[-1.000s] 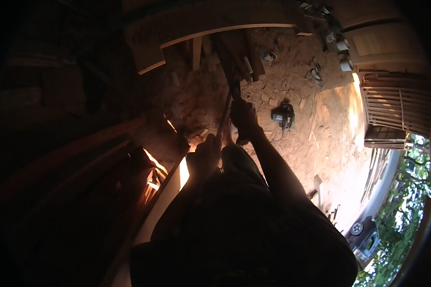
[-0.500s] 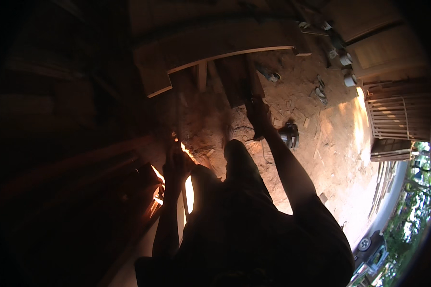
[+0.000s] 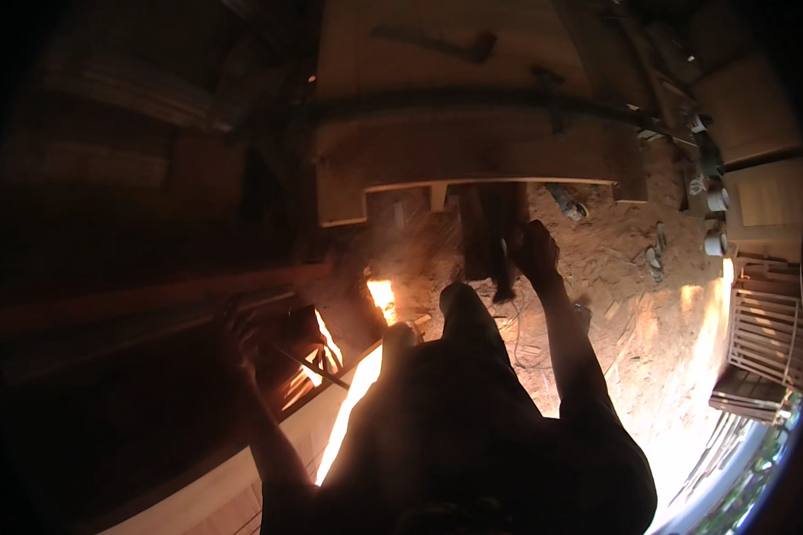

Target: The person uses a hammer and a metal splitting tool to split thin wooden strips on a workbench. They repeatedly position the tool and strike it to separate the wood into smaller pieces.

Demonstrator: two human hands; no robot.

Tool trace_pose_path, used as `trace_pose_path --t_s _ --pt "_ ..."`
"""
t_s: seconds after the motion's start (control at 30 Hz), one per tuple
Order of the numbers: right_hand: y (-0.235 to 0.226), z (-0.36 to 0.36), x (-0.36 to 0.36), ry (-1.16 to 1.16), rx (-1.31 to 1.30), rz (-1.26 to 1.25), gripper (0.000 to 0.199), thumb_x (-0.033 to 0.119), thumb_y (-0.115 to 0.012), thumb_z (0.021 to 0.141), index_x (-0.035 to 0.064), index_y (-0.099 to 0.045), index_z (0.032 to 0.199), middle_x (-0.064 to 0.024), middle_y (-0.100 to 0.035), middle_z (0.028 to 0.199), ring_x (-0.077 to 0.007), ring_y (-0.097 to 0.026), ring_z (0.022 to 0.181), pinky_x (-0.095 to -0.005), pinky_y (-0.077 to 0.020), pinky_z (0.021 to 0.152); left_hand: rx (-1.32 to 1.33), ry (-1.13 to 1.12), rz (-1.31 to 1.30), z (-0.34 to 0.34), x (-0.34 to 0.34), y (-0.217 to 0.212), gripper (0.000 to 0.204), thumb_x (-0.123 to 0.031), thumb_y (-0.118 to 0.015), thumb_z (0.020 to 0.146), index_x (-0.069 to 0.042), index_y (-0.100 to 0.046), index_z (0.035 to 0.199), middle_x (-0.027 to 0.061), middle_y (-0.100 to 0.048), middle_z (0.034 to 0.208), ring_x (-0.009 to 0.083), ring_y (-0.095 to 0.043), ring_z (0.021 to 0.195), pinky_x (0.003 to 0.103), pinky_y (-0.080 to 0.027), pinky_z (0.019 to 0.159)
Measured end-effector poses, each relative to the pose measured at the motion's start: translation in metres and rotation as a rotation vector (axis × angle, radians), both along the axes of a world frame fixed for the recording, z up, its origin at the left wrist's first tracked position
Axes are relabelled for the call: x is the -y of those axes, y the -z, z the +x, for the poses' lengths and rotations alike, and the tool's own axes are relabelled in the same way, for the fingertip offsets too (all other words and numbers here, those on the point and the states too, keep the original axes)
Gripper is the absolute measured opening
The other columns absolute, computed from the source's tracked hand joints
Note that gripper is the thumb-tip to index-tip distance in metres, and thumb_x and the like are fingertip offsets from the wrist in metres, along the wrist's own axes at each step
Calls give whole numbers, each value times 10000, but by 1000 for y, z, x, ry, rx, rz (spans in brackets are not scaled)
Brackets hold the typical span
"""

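Note:
My right hand (image 3: pixel 535 251) is raised below a wooden panel. Its fingers are curled closed at the edge of a dark, blurred board (image 3: pixel 489 234), which hangs down under the panel's front edge. My left hand (image 3: pixel 238 328) is at the left in deep shadow, its fingers seemingly apart, with nothing visible in them. A thin dark rod (image 3: pixel 308 364) slants close by it, in front of a sunlit gap. The large wooden panel (image 3: pixel 455 152) has a notched lower edge, and a long dark bar (image 3: pixel 401 104) runs across it.
An angled tool (image 3: pixel 442 43) lies on the panel. A pale plank (image 3: pixel 192 499) is at lower left. Sandy ground (image 3: pixel 616 308) with wood scraps spreads under the panel. White round containers (image 3: pixel 716 242) and a slatted wooden rack (image 3: pixel 763 312) are on the right.
My left hand has swung left, away from my knee. My right hand stays by the dark board, which is now blurred. The whole view has shifted, bringing more of the panel into sight.

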State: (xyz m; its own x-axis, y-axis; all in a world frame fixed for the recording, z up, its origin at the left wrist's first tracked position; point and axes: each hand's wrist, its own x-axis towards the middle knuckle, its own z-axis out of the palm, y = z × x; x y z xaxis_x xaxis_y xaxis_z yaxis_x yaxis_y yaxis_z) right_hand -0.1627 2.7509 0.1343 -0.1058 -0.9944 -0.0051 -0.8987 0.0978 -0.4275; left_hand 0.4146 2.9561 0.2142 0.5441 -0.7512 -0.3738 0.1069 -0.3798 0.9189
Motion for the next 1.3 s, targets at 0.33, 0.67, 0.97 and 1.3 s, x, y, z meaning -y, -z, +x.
trace_pose_path --t_s 0.33,0.67,0.97,1.3 --pt "-44 -70 191 250 1037 28 382 379 -643 997 36 -628 1164 -64 -656 836 -167 -649 703 -311 -535 627 620 327 89 -60 34 -53 335 -309 -635 1015 -75 -648 1255 90 -694 1164 175 -663 1083 317 -511 910" --pt "-65 -65 134 247 1348 10 251 305 -716 964 119 -560 898 68 -444 640 -17 -382 451 -218 -292 389 274 -121 -343 -101 181 -139 382 -386 -630 1020 -35 -702 1150 49 -727 950 141 -676 1018 296 -525 873" --pt "-75 -81 -44 691 731 -27 373 339 -751 933 80 -552 753 45 -441 550 -45 -402 411 -247 -301 364 119 110 -510 -99 289 -134 204 -244 -611 1037 -52 -648 1094 92 -721 1044 239 -703 1061 361 -571 923" --pt "-63 -22 -121 969 781 44 317 332 -734 939 57 -589 876 27 -460 560 -74 -407 373 -253 -288 348 80 80 -500 -68 309 -102 268 -233 -682 985 -33 -583 1134 127 -707 1036 269 -713 1034 406 -565 950"
